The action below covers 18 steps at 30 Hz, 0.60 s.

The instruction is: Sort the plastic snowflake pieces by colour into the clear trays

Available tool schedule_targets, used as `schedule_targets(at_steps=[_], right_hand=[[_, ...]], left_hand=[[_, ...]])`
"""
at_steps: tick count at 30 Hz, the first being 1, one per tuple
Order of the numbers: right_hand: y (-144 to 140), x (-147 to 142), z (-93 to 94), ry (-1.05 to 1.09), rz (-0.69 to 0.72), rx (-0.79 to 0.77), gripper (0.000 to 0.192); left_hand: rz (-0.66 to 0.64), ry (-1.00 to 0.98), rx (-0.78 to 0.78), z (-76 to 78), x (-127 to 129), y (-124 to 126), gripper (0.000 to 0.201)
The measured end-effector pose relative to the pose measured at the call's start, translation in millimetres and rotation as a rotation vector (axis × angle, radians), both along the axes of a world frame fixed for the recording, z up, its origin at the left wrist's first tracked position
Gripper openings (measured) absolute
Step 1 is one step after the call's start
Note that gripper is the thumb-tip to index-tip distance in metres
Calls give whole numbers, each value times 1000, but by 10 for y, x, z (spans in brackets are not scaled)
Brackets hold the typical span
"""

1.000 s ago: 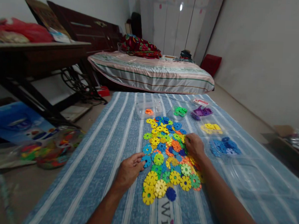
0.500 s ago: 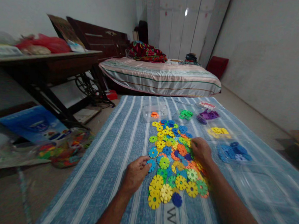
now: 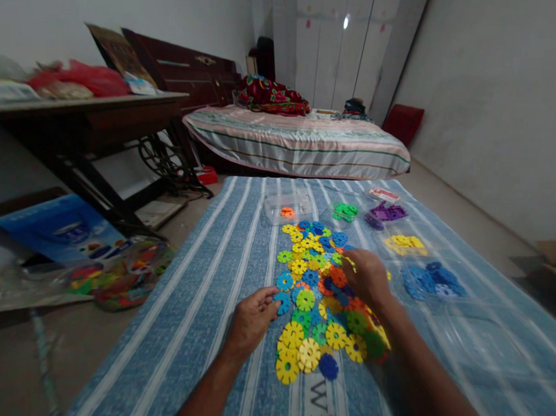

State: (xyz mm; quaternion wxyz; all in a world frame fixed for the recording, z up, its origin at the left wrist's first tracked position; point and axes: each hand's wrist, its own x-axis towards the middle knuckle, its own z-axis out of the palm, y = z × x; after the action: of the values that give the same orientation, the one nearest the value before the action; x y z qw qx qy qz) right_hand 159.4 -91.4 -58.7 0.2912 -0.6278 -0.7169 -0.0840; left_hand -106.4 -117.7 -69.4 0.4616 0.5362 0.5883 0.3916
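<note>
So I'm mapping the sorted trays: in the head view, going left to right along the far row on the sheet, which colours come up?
orange discs → green discs → purple discs → yellow discs → blue discs, the last two lying nearer the camera.

Plain pale walls (image 3: 496,102) close in a dim room with a bare floor (image 3: 19,355). At the far end stands a tall white wardrobe (image 3: 337,48), a glint of light on its door. Before it lies a low bed (image 3: 295,147) with a striped cover and a red flowered bundle (image 3: 270,96). To the left stands a dark wooden table (image 3: 86,111) on an iron treadle frame.
</note>
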Motion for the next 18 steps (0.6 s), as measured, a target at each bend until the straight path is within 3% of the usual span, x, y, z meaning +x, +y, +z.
schedule_targets(at_steps=[5,10,14,18], right_hand=[[-324,-604,215,151,284,-212,18],[-483,-1012,255,165,299,-309,15],[-526,-1065,204,170,272,-301,16],[-687,-837,157,216,259,-157,14]], left_hand=[[-11,-50,5,22,-7,10,37],[-78,-124,35,48,-23,1,37],[-138,-175,14,77,-15,-20,36],[-156,-178,-10,88,4,-25,37]])
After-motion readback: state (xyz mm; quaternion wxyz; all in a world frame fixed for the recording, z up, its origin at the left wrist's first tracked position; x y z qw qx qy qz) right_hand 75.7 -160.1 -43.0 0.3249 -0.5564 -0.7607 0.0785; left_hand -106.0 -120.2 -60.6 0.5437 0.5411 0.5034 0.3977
